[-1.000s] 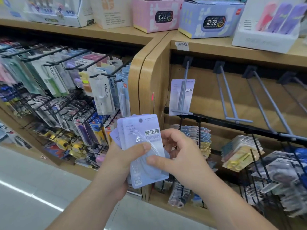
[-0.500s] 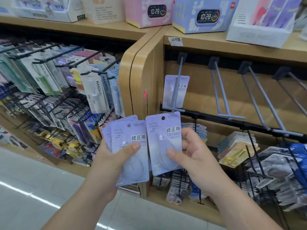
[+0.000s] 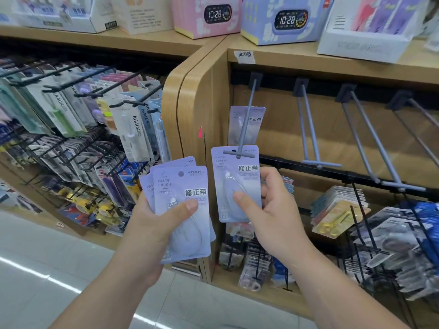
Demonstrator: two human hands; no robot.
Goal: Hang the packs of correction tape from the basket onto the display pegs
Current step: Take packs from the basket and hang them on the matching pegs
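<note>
Grey pegs [image 3: 308, 129] are fixed under wooden shelf [image 3: 332, 65]. Pack [image 3: 234, 176] is pinched by right grip [image 3: 273, 210] behind peg tip [image 3: 238, 154]; fanned packs [image 3: 180, 186] are held by left grip [image 3: 152, 224].

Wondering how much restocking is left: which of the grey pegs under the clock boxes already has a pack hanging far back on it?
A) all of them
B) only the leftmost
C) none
B: one pack hangs at the back of the leftmost grey peg, while the other grey pegs are bare.
</note>
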